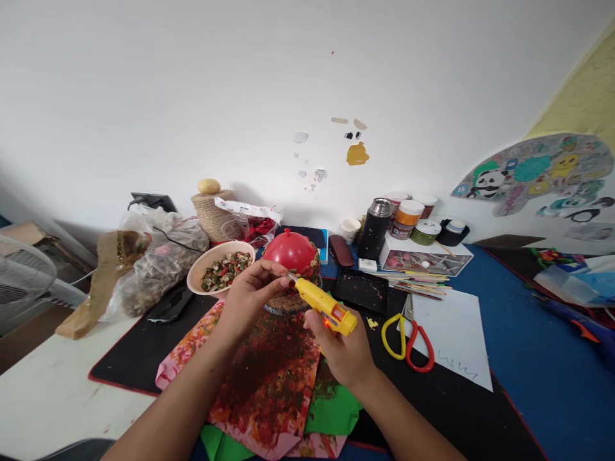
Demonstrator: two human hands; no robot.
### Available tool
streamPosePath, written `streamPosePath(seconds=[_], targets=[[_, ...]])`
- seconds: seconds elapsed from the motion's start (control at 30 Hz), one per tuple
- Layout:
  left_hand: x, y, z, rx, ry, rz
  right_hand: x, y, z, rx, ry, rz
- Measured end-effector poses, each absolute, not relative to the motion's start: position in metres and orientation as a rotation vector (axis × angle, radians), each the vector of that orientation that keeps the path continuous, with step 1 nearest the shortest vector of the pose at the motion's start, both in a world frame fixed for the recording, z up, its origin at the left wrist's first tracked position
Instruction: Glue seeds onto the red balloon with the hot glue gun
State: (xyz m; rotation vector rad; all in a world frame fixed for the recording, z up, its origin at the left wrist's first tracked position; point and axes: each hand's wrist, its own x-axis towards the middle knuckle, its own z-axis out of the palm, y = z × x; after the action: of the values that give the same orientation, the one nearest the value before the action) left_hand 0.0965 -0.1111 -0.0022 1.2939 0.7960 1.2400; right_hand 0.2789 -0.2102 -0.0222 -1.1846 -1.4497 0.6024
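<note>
My right hand (343, 349) grips a yellow glue gun (325, 306), its nozzle pointing up-left toward my other hand. My left hand (250, 291) pinches a small dark piece at the nozzle tip; what it is I cannot make out. Just behind both hands stands a red balloon (289, 250) with small coloured bits stuck round its lower part. It rests in a woven base (285, 305). A beige bowl (202, 267) of mixed coloured bits sits to the left of the balloon.
Coloured paper sheets (269, 384) lie under my arms on a black mat (129, 352). Yellow and red scissors (407, 336), white paper (451, 330), a black tray (361, 289), a flask (375, 228), paint jars (408, 215), plastic bags (154, 262) and a twine spool (211, 214) surround them.
</note>
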Motion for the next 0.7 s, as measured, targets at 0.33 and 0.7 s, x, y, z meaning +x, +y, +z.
streamPosePath(seconds=[0.33, 0.7], targets=[[0.0969, -0.1116, -0.0009, 1.299, 0.795, 1.211, 0.2784, -0.2099, -0.0223, -1.191, -1.462, 0.594], [0.0946, -0.1117, -0.0020, 1.314, 0.787, 1.182, 0.2774, -0.2097, -0.0231, -1.173, -1.465, 0.589]])
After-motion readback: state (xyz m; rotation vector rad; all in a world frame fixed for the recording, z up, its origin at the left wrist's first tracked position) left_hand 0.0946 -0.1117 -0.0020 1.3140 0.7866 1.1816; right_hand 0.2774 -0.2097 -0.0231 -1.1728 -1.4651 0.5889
